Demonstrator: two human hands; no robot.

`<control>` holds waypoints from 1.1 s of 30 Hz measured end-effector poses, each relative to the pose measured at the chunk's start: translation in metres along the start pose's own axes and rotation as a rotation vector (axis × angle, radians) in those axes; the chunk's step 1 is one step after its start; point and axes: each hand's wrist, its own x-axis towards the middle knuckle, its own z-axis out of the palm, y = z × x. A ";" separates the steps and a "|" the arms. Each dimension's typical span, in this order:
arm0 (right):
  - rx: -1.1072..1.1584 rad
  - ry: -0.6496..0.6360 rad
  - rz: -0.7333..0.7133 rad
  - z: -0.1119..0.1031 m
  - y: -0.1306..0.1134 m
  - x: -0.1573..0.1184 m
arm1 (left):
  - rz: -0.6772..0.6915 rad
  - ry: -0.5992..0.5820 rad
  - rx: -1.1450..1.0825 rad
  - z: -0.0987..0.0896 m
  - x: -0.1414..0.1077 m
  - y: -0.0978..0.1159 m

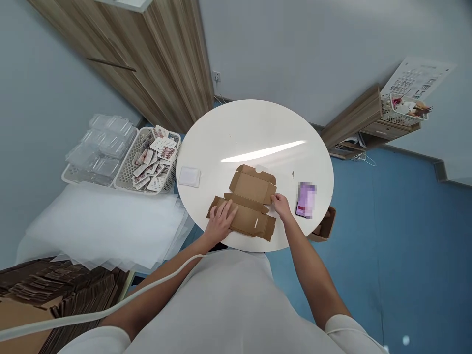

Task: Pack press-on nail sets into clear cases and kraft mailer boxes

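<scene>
An unfolded brown cardboard box point(251, 188) lies flat near the front edge of the round white table point(206, 142), its flaps spread out. My left hand point(220, 220) rests on the box's near left panel, fingers stretched out over the cardboard. At the right side, my right hand point(280, 204) pinches the edge of a side flap between thumb and fingers. A phone point(306, 200) with a blurred purple screen lies on the table just right of that hand. Left of the box sits a small white square packet point(189, 177).
Left of the table, a white basket point(127, 169) holds many printed cards, beside clear plastic containers point(105, 142). Translucent sheets point(106, 221) lie nearer, above stacked folded cardboard point(81, 300). An open carton point(326, 226) stands on the floor at right. A white cable point(147, 285) crosses my left arm.
</scene>
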 end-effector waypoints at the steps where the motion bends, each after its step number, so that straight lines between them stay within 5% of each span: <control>1: -0.026 -0.018 0.005 -0.002 0.000 -0.003 | 0.007 -0.011 0.023 -0.004 0.004 -0.001; 9: -0.197 -0.074 0.060 -0.005 -0.014 -0.034 | 0.183 -0.109 0.117 -0.009 0.028 -0.013; 14: -0.339 0.189 -0.047 0.022 -0.020 -0.079 | 0.201 -0.165 0.091 0.000 0.029 -0.018; 17: -0.433 0.209 -0.198 0.035 -0.017 -0.097 | 0.208 -0.159 0.071 0.001 0.029 -0.022; 26: 0.022 0.092 -0.116 0.022 -0.020 -0.044 | 0.140 -0.138 0.061 0.004 0.012 -0.038; 33: 0.070 0.141 -0.067 0.036 -0.021 -0.032 | 0.135 -0.115 0.095 -0.005 0.023 -0.042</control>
